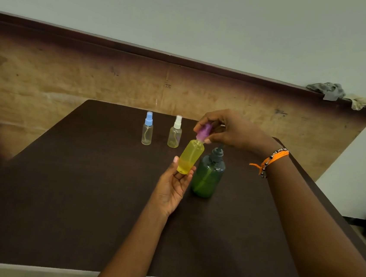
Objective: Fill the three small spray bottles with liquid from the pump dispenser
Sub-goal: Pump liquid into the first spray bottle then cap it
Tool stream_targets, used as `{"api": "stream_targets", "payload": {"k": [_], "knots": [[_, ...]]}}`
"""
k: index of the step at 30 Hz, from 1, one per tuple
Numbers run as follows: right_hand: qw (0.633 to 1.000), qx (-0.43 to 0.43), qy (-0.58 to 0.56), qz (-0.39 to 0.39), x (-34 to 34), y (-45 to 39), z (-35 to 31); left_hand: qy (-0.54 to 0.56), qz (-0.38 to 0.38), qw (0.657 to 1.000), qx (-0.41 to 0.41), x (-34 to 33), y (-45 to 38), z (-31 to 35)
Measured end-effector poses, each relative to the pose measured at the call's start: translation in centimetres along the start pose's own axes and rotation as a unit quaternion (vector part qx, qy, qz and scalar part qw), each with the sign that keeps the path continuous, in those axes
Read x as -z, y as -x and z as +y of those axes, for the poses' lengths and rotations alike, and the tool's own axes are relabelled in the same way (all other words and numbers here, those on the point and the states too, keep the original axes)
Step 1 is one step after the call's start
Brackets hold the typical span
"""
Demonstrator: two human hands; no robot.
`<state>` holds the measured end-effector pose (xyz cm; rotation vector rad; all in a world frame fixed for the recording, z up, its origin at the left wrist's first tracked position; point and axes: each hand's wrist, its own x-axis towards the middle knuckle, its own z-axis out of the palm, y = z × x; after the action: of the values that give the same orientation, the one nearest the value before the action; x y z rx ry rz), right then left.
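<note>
Left hand (173,188), palm up over the middle of the dark tabletop (59,193), cradling the base of a small yellow spray bottle (190,157), fingers curled under it and thumb lying along its left side. Bottle lifted clear of the tabletop and tilted, neck leaning toward 1 o'clock, yellowish liquid inside with a dip tube showing through the wall.

Right hand (230,129), reaching in from 3 o'clock, fingertips pinched around the bottle's purple spray cap (203,132) at the neck (whether the cap is seated or loose cannot be told). Orange thread and a beaded bracelet (270,160) round that wrist.

Just beside the held bottle, at its 4 o'clock, a green pump dispenser (208,177) standing upright on the tabletop, dark pump head partly under the right hand, green liquid within.

Toward 12 o'clock near the far edge of the tabletop, two more small spray bottles upright and side by side, slightly apart: blue-capped bottle (147,129) on the left, clear and seemingly without liquid; white-capped bottle (175,132) to its right, faintly yellow-tinted (fill level hard to judge). Both well apart from the hands.

Behind the tabletop, a worn brown board (48,74) leaning against a pale wall, with crumpled grey cloth (327,90) on its top edge at about 2 o'clock.
</note>
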<state>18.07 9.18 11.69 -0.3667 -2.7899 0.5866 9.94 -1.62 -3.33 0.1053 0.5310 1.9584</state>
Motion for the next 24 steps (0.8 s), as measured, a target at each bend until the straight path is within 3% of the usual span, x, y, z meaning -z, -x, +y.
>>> {"api": "stream_targets", "payload": {"k": [13,24], "knots": [[0.999,-0.001,0.028,-0.024,0.5,-0.7,-0.9,0.016,-0.006,1.000,0.020,0.6,-0.4,0.2],[0.997,-0.002,0.073,-0.026,0.2,-0.8,-1.2,0.008,-0.047,0.999,-0.018,1.1,-1.3,-0.3]]}}
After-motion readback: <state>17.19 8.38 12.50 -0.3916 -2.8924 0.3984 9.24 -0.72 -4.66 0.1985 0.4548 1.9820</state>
